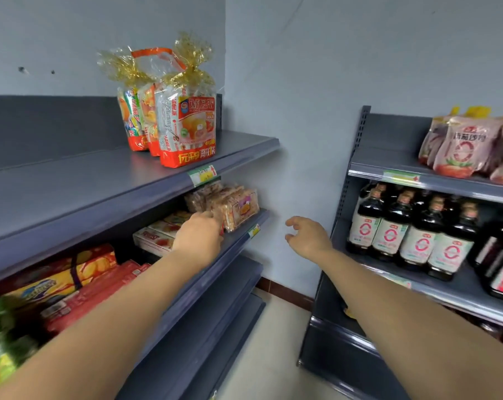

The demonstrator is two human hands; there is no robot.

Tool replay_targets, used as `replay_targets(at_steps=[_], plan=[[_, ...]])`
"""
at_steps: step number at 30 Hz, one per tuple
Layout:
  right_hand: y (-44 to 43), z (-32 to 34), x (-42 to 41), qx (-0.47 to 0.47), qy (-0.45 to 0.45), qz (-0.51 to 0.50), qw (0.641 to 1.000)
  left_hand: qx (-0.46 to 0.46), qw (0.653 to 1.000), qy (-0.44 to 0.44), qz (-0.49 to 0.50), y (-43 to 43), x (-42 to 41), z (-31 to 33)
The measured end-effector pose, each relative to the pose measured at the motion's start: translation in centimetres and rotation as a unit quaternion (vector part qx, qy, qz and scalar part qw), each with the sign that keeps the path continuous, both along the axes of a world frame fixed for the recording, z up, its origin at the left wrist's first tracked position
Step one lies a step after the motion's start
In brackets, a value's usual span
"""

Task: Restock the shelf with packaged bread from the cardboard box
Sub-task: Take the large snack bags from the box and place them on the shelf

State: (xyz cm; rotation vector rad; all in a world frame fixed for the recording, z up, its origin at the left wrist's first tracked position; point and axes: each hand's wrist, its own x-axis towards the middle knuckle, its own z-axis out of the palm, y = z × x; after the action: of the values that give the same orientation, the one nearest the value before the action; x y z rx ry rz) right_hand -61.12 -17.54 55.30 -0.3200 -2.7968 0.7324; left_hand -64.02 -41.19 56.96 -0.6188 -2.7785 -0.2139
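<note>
The bread packs (236, 207) stand in a short row at the far right end of the middle shelf (238, 241). The cardboard box is not in view. The left hand (198, 241) is at the nearest pack and touches its lower corner, which lies at about 1 o'clock from the knuckles. Its fingers are hidden behind the back of the hand, so one cannot tell whether they pinch the wrapper or only press on it. The right hand (308, 235) hangs in the air at 3 o'clock from the left one, apart from both racks, with its fingers loosely curled around nothing.

The packs look light and soft, being bread in thin clear film. Such film is probably slippery, and the bread will crush easily. It seems better to hold a pack by its two broad sides with flat fingers than to squeeze one corner.

The nearest pack stands close to the front edge of the shelf, with the price label (254, 230) at 5 o'clock from it, so it could tip off. At 12 o'clock the top shelf (129, 180) leaves little head room. At 9 o'clock from the left hand the flat boxes (158, 235) lie just beside the wrist. The open room is at 3 o'clock, before the wall (296, 140). Beyond it, dark bottles (417, 235) stand on the other rack.
</note>
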Motion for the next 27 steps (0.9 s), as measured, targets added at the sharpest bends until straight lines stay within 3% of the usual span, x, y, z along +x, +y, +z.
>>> replay_targets(at_steps=[9, 27], plan=[[1.2, -6.6, 11.0, 0.027, -0.049, -0.055, 0.997, -0.040, 0.996, -0.069, -0.033, 0.4, 7.4, -5.7], [-2.5, -16.5, 36.4, 0.023, -0.191, -0.211, 0.958, -0.134, 0.958, -0.134, -0.216, 0.6, 25.1, -16.9]])
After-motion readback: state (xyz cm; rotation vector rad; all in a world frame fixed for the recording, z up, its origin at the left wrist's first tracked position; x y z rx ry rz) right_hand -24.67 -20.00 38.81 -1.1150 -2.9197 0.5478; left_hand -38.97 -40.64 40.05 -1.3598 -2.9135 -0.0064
